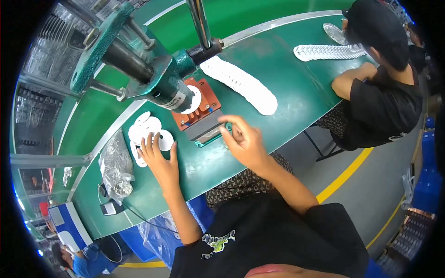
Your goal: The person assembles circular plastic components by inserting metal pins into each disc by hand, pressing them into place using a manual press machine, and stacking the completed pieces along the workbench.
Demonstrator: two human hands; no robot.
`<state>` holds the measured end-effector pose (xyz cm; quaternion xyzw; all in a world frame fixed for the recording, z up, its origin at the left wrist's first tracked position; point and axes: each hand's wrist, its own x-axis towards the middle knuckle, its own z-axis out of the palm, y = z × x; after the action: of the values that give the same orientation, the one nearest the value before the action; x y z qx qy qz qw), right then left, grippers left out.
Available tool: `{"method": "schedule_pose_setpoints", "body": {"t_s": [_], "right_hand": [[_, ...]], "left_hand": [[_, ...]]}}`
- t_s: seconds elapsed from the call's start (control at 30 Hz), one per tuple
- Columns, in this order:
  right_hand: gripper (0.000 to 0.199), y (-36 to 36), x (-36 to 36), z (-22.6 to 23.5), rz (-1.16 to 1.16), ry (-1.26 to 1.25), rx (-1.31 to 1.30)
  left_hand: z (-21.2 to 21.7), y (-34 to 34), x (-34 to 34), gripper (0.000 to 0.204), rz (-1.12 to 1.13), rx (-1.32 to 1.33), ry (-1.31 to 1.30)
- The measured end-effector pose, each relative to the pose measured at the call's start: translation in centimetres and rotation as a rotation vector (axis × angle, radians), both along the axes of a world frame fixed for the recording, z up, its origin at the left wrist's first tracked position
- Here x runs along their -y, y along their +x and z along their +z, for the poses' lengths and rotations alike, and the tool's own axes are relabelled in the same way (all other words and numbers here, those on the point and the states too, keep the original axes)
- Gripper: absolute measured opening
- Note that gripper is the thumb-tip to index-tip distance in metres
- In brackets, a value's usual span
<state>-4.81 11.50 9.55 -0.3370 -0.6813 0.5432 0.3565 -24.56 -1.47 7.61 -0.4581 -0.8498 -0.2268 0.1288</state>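
My left hand (160, 162) rests with its fingers spread over a loose pile of flat white discs (150, 124) on the green table; its fingertips touch or hover just over them. At the front of a green hand press, my right hand (246, 141) is held with thumb and forefinger apart, the other fingers curled, and nothing visible between them. Beneath the press ram (169, 90) a white disc (196, 99) lies on an orange-red fixture block (211, 95). The ram covers part of that disc. A grey plate (204, 125) fronts the block, close to my right fingertips.
A long overlapping row of white discs (245, 85) runs right of the press. Left of the pile lies a clear plastic bag (116, 162), with a blue-and-white box (70, 226) nearer the corner. A co-worker (384, 78) sits at right by another disc row (324, 52).
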Motion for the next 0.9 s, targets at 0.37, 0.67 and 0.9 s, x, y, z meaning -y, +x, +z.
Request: {"method": "schedule_pose_setpoints", "body": {"t_s": [0.37, 0.67, 0.9], "right_hand": [[0.048, -3.7, -5.9, 2.0, 0.099, 1.068, 0.399], [0.044, -3.7, -7.6, 0.4, -0.069, 1.46, 0.216], [0.033, -0.3, -7.0, 1.8, -0.041, 1.545, 0.106]], "left_hand": [[-1.8, -0.8, 1.4, 0.033, 0.11, 0.16, 0.485], [-2.2, -0.5, 1.1, 0.033, 0.108, 0.27, 0.502], [-1.5, 0.2, 1.1, 0.03, 0.053, 0.3, 0.495]]}}
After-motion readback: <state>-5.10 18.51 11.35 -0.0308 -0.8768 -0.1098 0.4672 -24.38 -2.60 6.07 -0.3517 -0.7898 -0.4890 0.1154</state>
